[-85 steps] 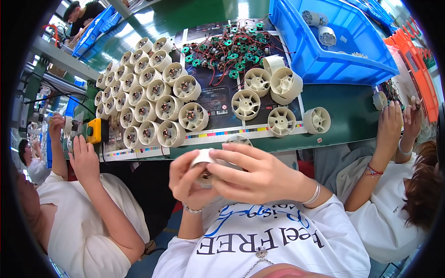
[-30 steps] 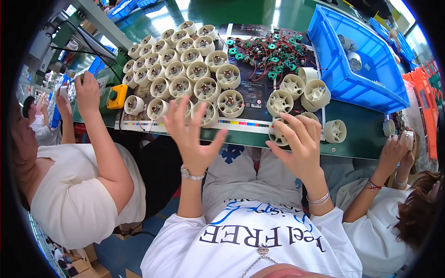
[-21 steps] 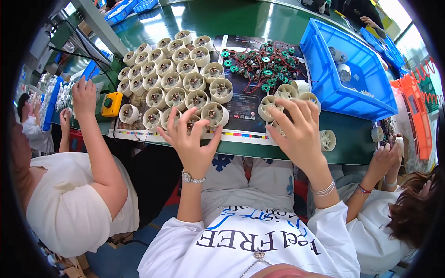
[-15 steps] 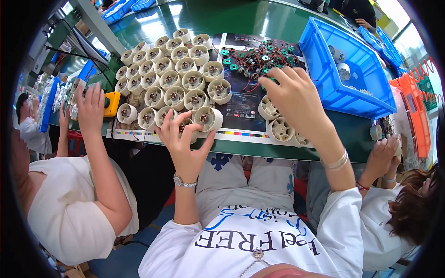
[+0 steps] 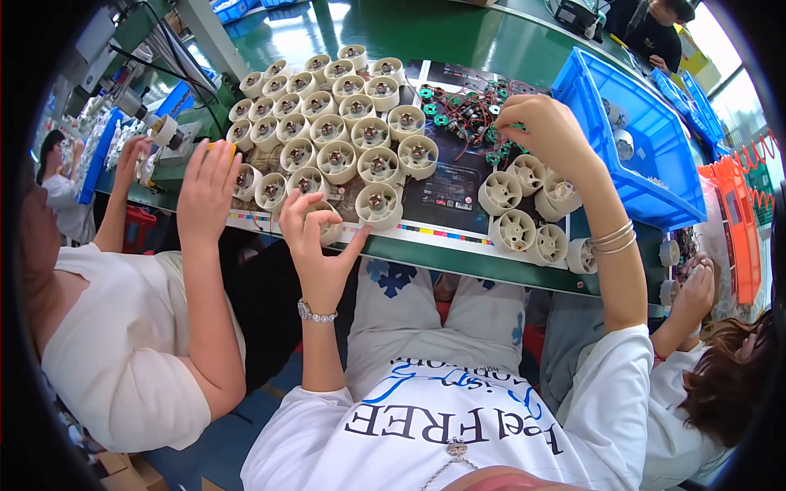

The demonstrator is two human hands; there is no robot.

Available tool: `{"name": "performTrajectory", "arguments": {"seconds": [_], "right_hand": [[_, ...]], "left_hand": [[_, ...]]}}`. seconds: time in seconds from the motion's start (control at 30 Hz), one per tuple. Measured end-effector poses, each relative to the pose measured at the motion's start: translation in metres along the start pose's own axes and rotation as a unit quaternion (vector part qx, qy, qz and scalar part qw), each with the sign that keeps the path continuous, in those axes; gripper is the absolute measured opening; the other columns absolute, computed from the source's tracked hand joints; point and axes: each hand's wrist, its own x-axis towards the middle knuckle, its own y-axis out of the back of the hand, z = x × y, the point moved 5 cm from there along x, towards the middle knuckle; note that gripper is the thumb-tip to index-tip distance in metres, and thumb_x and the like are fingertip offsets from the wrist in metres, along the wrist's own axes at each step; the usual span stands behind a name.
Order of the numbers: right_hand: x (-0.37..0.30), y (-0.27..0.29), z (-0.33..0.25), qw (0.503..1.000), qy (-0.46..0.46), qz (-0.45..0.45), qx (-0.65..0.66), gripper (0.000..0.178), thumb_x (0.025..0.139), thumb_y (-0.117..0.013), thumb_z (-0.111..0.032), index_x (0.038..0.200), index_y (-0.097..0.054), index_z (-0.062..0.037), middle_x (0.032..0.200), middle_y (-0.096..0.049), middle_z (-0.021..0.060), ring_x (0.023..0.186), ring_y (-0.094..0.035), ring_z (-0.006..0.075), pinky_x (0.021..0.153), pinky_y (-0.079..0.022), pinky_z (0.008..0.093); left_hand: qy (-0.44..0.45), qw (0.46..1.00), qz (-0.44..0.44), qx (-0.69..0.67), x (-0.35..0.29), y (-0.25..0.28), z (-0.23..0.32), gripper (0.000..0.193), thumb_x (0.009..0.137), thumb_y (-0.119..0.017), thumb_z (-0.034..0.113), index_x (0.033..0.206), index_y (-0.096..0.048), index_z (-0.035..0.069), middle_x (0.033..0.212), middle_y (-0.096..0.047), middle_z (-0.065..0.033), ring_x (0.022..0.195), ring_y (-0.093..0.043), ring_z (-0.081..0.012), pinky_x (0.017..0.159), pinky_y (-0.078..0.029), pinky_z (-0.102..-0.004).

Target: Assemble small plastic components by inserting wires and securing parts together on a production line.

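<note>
My left hand [image 5: 318,258] is at the table's front edge, fingers and thumb apart. Its fingers curve over a white round housing [image 5: 329,233], partly hidden. The thumb tip is beside another white housing [image 5: 380,206] with a metal part at its centre. My right hand [image 5: 553,135] hangs over a heap of small green circuit boards [image 5: 458,110] with red and black wires. Its fingers are bent together in a pinch; whatever lies between the tips is hidden. Below that hand stand several white spoked housings [image 5: 516,231].
Rows of white housings [image 5: 327,129] fill the table's left half. A blue bin [image 5: 663,192] with a few parts stands at the right. On the left, a co-worker's hand [image 5: 211,188] is close to the rows. Another person's hand [image 5: 696,286] works at the right.
My right hand has moved away from the spoked housings, further over the board heap, and its fingers have drawn together. My left hand stays near the front housings. The whole view has shifted slightly.
</note>
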Motion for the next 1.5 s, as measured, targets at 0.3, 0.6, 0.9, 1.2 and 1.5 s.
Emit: {"name": "performTrajectory", "arguments": {"seconds": [0.3, 0.6, 0.9, 1.2, 1.5], "right_hand": [[-0.058, 0.036, -0.039, 0.868, -0.104, 0.122, 0.469, 0.018, 0.082, -0.064, 0.002, 0.097, -0.073, 0.0005, 0.090, -0.073, 0.0091, 0.079, -0.068, 0.0166, 0.069, -0.052, 0.0226], [-0.167, -0.020, -0.090, 0.670, -0.137, 0.189, 0.704, 0.020, 0.079, -0.064, 0.010, 0.097, -0.064, 0.0008, 0.082, -0.070, 0.0103, 0.069, -0.067, 0.0165, 0.064, -0.052, 0.0206], [-0.208, -0.040, -0.080, 0.754, -0.331, 0.249, 0.510, 0.014, 0.080, -0.063, 0.008, 0.093, -0.063, 0.0008, 0.079, -0.064, 0.0050, 0.060, -0.054, 0.0112, 0.053, -0.042, 0.0195], [-0.199, -0.032, -0.085, 0.869, -0.277, 0.276, 0.305, 0.018, 0.072, -0.070, 0.008, 0.087, -0.066, -0.0028, 0.072, -0.054, 0.0019, 0.057, -0.039, 0.0107, 0.051, -0.033, 0.0213], [-0.192, -0.024, -0.092, 0.913, -0.147, 0.289, 0.247, 0.020, 0.066, -0.077, 0.005, 0.082, -0.069, -0.0035, 0.068, -0.055, 0.0002, 0.055, -0.042, 0.0111, 0.049, -0.036, 0.0219]], "left_hand": [[0.040, 0.995, 0.059, 0.066, 0.005, 0.001, -0.016, 0.051, 0.078, -0.074, 0.021, 0.121, -0.049, 0.007, 0.144, -0.036, -0.0164, 0.137, -0.027, -0.0380, 0.112, -0.023, -0.0505], [-0.019, 0.982, 0.169, 0.080, -0.008, 0.006, 0.009, 0.053, 0.079, -0.071, 0.019, 0.125, -0.047, 0.006, 0.143, -0.037, -0.0185, 0.131, -0.036, -0.0370, 0.107, -0.031, -0.0461], [-0.174, 0.971, -0.056, -0.153, -0.022, -0.076, 0.132, 0.034, 0.068, -0.077, 0.005, 0.098, -0.062, 0.011, 0.113, -0.060, -0.0064, 0.095, -0.061, -0.0239, 0.081, -0.053, -0.0337], [-0.025, 0.949, -0.200, -0.241, -0.032, -0.105, 0.121, 0.053, 0.058, -0.084, 0.006, 0.104, -0.058, 0.008, 0.116, -0.061, -0.0106, 0.096, -0.061, -0.0238, 0.083, -0.052, -0.0325], [0.008, 0.922, -0.230, -0.311, -0.026, -0.084, 0.120, 0.065, 0.054, -0.081, 0.000, 0.112, -0.054, 0.007, 0.117, -0.061, -0.0125, 0.099, -0.062, -0.0244, 0.082, -0.053, -0.0316]]}}
